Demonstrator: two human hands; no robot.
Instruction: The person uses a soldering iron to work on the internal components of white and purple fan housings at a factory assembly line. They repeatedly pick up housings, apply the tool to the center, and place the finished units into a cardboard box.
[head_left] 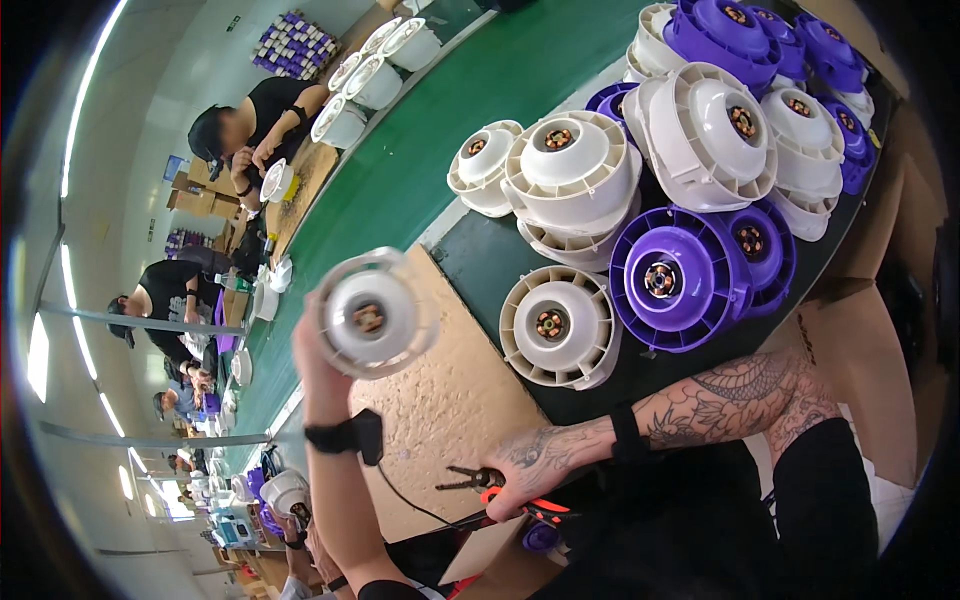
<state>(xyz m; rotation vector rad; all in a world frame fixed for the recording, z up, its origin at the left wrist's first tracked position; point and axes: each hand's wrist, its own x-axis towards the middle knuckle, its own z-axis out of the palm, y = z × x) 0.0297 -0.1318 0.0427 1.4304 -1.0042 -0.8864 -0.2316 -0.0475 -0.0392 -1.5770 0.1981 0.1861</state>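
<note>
My left hand (318, 352) is closed around the rim of a round white fan housing (385, 345), raised above the board. A copper-wound motor core shows at the housing's centre; its outline is slightly blurred. Lower down, my right hand (535, 462) grips a pair of pliers (466, 479) with red-orange and black handles, jaws parted and pointing left. The pliers are apart from the housing. Beneath both hands lies a worn tan board (445, 400). Right of it, a white housing (558, 325) and a purple housing (675, 280) stand with their copper cores facing up.
Stacks of white housings (570, 175) and purple housings (725, 35) crowd the bench to the right. A green conveyor belt (400, 185) runs along the far side. Across it, a person in black (275, 115) works beside more white housings (375, 80). Cardboard boxes (850, 340) stand at right.
</note>
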